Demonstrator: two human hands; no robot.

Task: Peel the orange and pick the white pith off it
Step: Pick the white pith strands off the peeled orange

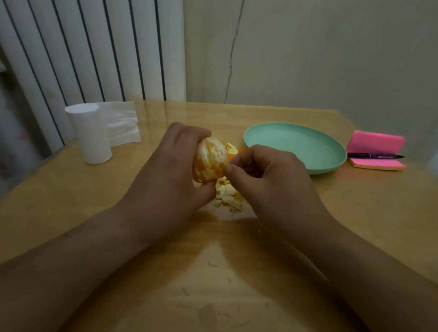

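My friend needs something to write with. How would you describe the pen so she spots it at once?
On the wooden table, look to the far right, past the green plate. A pink sticky-note pad lies open there, and the pen rests across it. It is the only dark, slim thing on that side.

- No word, label, brand, number or sign can be read anywhere in the head view.
- The black pen (375, 155), which lies on the pink sticky notes (375, 144), may carry a print on its barrel, but it is too small and blurred to tell.
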